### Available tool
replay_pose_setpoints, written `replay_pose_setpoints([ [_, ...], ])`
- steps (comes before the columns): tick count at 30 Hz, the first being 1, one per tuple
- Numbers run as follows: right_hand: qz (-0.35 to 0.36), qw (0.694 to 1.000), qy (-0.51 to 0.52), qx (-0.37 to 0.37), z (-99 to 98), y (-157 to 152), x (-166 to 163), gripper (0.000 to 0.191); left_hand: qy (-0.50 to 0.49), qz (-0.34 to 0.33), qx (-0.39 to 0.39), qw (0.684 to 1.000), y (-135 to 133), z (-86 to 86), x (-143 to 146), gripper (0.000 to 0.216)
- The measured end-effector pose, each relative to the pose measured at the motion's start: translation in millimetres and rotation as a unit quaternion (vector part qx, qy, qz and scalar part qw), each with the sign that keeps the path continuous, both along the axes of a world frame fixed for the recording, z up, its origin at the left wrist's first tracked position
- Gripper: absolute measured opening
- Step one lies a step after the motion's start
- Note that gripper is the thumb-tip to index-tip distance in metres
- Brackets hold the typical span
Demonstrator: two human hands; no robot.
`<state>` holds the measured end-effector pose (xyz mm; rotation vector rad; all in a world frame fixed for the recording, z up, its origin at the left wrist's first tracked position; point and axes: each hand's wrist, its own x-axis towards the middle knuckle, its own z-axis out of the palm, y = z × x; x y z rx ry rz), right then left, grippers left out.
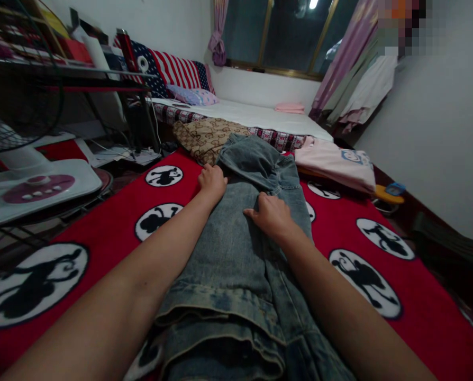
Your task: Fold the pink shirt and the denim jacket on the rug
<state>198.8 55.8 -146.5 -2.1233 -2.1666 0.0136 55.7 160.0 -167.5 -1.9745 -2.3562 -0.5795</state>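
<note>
A pair of faded blue jeans [236, 254] lies lengthwise on a red blanket [113, 233] printed with black-and-white monkey circles. The waistband is nearest me and the legs are bunched at the far end. My left hand [211, 181] is closed on the left edge of the jeans near the fold. My right hand [271, 215] pinches the denim in the middle, fingers curled into the cloth. Both arms reach out over the jeans.
A brown patterned cloth [205, 136] and a pink garment [334, 163] lie beyond the jeans. A bed with pillows [256, 114] stands behind. A white fan base [34, 188] and a metal shelf [62, 74] are on the left. Clothes hang at right [363, 79].
</note>
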Motion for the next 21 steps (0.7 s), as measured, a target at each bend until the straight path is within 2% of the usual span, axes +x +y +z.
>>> replay_pose_setpoints([
  [3, 0.021, 1.000, 0.004, -0.003, -0.1, -1.5, -2.1, 0.047, -0.007, -0.001, 0.000, 1.000, 3.1, -1.9, -2.4, 0.051],
  [9, 0.037, 0.999, 0.029, 0.003, -6.1, 1.1, -1.9, 0.057, -0.027, -0.043, -0.004, 0.999, 10.6, -11.8, -12.6, 0.037],
  [14, 0.050, 0.991, 0.114, 0.044, -19.0, 7.2, 4.8, 0.061, -0.032, -0.072, 0.061, 0.995, 19.2, -19.5, -17.8, 0.025],
  [17, 0.077, 0.968, 0.220, 0.093, -25.5, 9.8, 7.3, 0.060, -0.132, -0.065, 0.119, 0.982, 29.1, -19.1, -27.3, 0.017],
  [19, 0.101, 0.943, 0.299, 0.110, -28.4, 10.3, 7.0, 0.057, -0.249, -0.063, 0.126, 0.958, 35.9, -18.3, -37.2, 0.011],
  [21, 0.135, 0.925, 0.343, 0.092, -30.2, 9.9, 5.5, 0.056, -0.356, -0.065, 0.107, 0.926, 40.8, -19.3, -47.7, 0.016],
])
